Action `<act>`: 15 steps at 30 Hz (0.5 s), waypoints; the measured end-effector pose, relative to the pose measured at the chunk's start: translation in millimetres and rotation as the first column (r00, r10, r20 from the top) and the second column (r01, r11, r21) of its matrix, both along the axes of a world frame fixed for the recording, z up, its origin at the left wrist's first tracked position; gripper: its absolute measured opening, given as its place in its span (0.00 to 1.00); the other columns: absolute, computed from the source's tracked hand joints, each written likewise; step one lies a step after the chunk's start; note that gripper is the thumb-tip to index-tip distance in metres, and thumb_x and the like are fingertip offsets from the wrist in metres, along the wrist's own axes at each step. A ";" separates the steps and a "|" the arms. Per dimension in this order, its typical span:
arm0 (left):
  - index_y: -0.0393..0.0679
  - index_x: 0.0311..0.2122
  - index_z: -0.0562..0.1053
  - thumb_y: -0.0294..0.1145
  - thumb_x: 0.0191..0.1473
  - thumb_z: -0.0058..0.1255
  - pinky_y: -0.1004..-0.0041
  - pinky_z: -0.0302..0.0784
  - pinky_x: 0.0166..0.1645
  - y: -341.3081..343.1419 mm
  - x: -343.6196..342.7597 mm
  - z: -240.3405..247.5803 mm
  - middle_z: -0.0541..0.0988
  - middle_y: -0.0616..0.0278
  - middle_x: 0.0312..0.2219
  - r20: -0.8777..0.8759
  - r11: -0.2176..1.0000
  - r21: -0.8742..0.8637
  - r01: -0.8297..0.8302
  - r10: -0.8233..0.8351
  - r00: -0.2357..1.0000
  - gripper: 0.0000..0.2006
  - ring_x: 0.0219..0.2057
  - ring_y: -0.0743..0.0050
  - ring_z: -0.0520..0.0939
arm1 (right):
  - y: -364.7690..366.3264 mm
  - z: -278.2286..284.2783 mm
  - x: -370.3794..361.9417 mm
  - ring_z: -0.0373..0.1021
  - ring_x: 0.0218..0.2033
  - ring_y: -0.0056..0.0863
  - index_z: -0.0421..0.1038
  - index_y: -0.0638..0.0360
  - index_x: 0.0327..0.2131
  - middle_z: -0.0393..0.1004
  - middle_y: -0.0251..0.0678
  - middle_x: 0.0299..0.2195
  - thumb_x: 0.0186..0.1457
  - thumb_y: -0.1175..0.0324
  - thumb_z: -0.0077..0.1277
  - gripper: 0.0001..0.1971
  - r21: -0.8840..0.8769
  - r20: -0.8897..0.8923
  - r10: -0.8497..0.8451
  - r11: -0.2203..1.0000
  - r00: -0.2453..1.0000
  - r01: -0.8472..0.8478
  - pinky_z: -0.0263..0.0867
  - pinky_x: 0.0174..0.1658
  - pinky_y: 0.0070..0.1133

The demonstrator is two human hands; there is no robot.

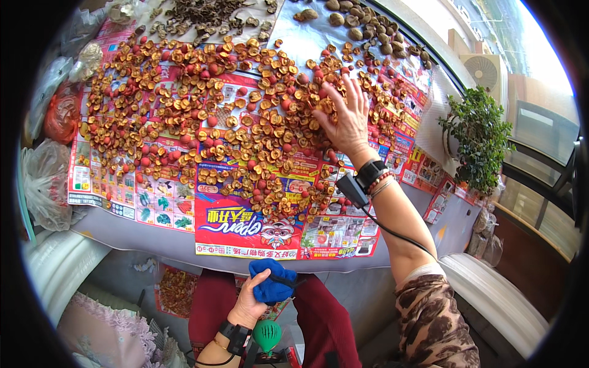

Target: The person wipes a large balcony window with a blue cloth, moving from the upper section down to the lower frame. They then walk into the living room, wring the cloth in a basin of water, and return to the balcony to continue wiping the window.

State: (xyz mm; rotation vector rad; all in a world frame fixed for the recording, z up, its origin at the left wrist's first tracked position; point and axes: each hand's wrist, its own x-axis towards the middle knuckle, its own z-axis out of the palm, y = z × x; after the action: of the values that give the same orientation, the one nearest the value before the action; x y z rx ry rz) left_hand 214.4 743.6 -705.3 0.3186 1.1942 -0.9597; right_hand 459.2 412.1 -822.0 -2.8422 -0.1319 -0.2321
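Observation:
My right hand (350, 122) reaches over the sheet with its fingers apart. It hovers over or touches a thick spread of small fruit pieces (257, 132), red outside and orange-brown inside; I cannot tell which. They look like dried, curled halves, with whole round red fruits (212, 121) among them. Printed flyer sheets (245, 227) lie under the fruit. Low in front of my lap, my left hand (246, 303) grips a bunched blue cloth (270, 279) with a dark strap or cord on it. Both wrists wear dark bands with cables.
Darker dried pieces (202, 15) and brown round nuts or fruits (368, 27) lie at the far side. Plastic bags (49, 184) line the left edge. A leafy potted plant (478, 138) stands at right by the window. Below are a green ribbed object (267, 335) and lace-trimmed fabric (104, 331).

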 end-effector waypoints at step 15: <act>0.43 0.51 0.71 0.34 0.53 0.59 0.52 0.78 0.54 8.2 18.6 -1.0 0.79 0.53 0.45 -0.004 0.988 -0.108 -0.109 0.110 0.994 0.20 0.50 0.51 0.80 | 29.5 7.2 0.5 0.42 0.71 0.44 0.61 0.36 0.64 0.49 0.37 0.70 0.58 0.50 0.54 0.31 -0.101 -0.196 0.126 0.984 0.973 -0.148 0.35 0.70 0.46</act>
State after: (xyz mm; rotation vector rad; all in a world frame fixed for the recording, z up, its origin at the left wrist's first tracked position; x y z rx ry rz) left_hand 233.0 751.7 -706.4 0.1653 1.1416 -0.9245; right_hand 459.7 441.6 -814.8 -2.9338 -0.3094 0.0772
